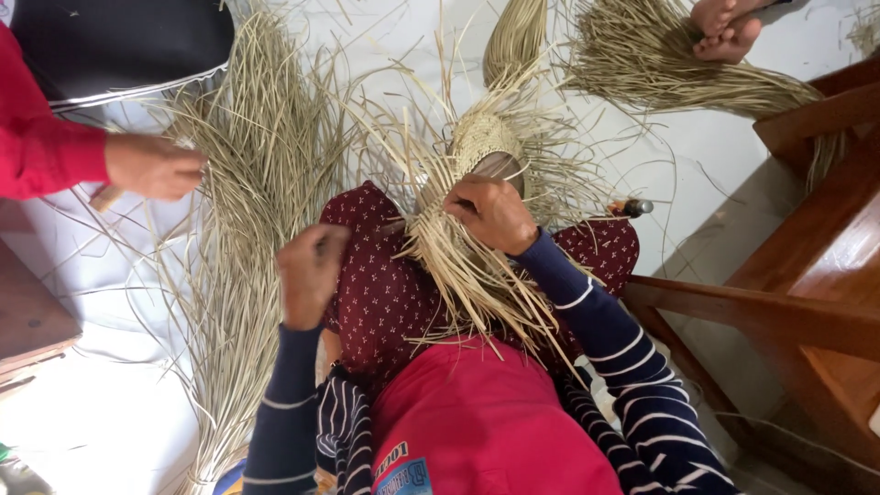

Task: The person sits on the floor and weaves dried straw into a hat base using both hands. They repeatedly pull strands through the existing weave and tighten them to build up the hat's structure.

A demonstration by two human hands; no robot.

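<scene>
Both hands work over the lap of a seated person in navy sleeves with white stripes. Her right hand is clenched on a half-woven piece of pale straw, a small rounded, tightly plaited cap with long loose strands fanning out all around it. That piece rests on the knee, over a dark red skirt with small white dots, and the hand presses down at the lower edge of the plaited part, where the loose strands spill toward the body. The left hand is raised just beside it, fingers curled shut; it seems to pinch a thin strand, though the strand itself is too fine to make out for certain (the hand is also a little blurred).

To the left, a long thick bundle of dry tan straw stalks lies on the white tiled floor, running from the top of the view down to the bottom edge. Another person's hand, coming out of a red sleeve, rests on the upper part of that bundle. At the top right a second heap of straw lies on the floor, with someone's bare foot set on it. Brown wooden furniture stands at the right, well apart from the hands.
</scene>
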